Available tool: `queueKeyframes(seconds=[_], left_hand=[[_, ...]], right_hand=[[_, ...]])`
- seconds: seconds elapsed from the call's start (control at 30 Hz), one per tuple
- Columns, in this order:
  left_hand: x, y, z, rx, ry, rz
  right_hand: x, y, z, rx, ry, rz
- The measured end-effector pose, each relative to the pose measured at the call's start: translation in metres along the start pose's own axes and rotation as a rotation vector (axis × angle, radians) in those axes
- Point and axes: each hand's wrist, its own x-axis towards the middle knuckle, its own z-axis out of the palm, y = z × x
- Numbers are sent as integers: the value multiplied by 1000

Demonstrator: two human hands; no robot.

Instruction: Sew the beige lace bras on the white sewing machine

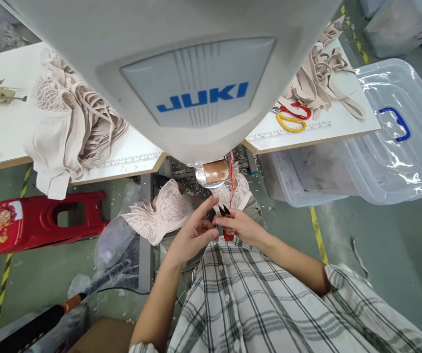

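My right hand (243, 226) is closed around a pair of thread snips (227, 234), black blades pointing up and red handle below. Just left of it, my left hand (195, 229) has its index finger and thumb stretched out and its other fingers curled, the tips close to the right hand. I cannot make out anything between them. A pale pink lace bra (172, 208) lies across my lap; one cup is left of my hands, the other under the sewing machine's rounded end (214, 172). A red patterned cord (232, 179) hangs over the right cup.
The large JUKI machine head (203, 93) fills the upper middle. A pile of bras (74, 122) lies on the left table, with straps (319, 78) and red-and-yellow scissors (292, 117) on the right one. A red stool (49, 215) and lidded plastic bins (402, 162) stand alongside.
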Motion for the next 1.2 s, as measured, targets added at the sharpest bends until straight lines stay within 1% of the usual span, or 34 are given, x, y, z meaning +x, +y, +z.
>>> queueKeyframes(seconds=[0.07, 0.13, 0.2, 0.27, 0.33, 0.4, 0.5, 0.77, 0.9, 1.07, 1.2], left_hand=[[0, 0, 1, 34, 28, -12], [1, -2, 4, 133, 120, 1], [2, -6, 8, 293, 281, 80], [4, -9, 13, 453, 435, 194], [4, -11, 17, 553, 531, 288], [4, -11, 18, 595, 574, 338], [3, -10, 18, 605, 578, 351], [2, -8, 15, 579, 550, 312], [3, -9, 13, 558, 530, 279], [4, -10, 12, 525, 507, 272], [4, -10, 10, 532, 495, 254]], right_hand=[[0, 0, 1, -12, 36, -12], [0, 1, 2, -63, 114, -61], [-1, 1, 4, -152, 210, -146], [-1, 1, 5, -244, 269, -225], [-2, 1, 6, -291, 277, -256], [-2, 1, 7, -298, 260, -243], [-2, 1, 7, -300, 245, -221], [0, 2, 1, -320, 178, -155], [-1, 1, 0, -345, 174, -157], [-1, 1, -1, -347, 172, -143], [-1, 3, -2, -360, 148, -138]])
